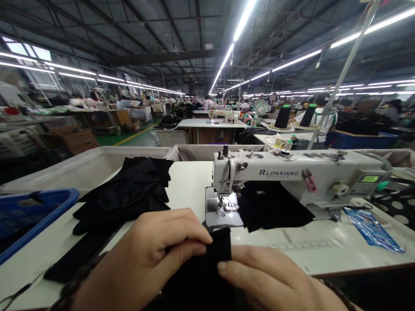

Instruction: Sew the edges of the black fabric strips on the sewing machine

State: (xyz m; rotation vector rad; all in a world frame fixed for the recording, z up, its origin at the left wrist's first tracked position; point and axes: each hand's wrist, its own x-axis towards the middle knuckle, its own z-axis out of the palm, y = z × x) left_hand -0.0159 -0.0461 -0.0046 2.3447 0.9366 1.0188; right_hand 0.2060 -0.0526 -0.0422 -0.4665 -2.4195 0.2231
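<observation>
Between my hands, at the table's near edge, is a black fabric piece [218, 259]. My left hand [162, 250] pinches its upper left edge between thumb and fingers. On the right side, my right hand [269, 274] grips the same piece, its fingers on the front and its thumb hidden. Just beyond the fabric's top edge stands a white sewing machine [279, 170], with its lit needle plate [223, 211] close to the fabric. More black fabric [275, 207] lies under the machine's arm. A pile of black fabric pieces [129, 185] rests to the left.
A blue basket [69, 198] stands at the far left beside a pale bin [106, 151]. On the right of the white table [191, 177] lie a clear ruler [298, 244] and a blue plastic packet [372, 229]. Two black thread cones [283, 117] stand behind the machine.
</observation>
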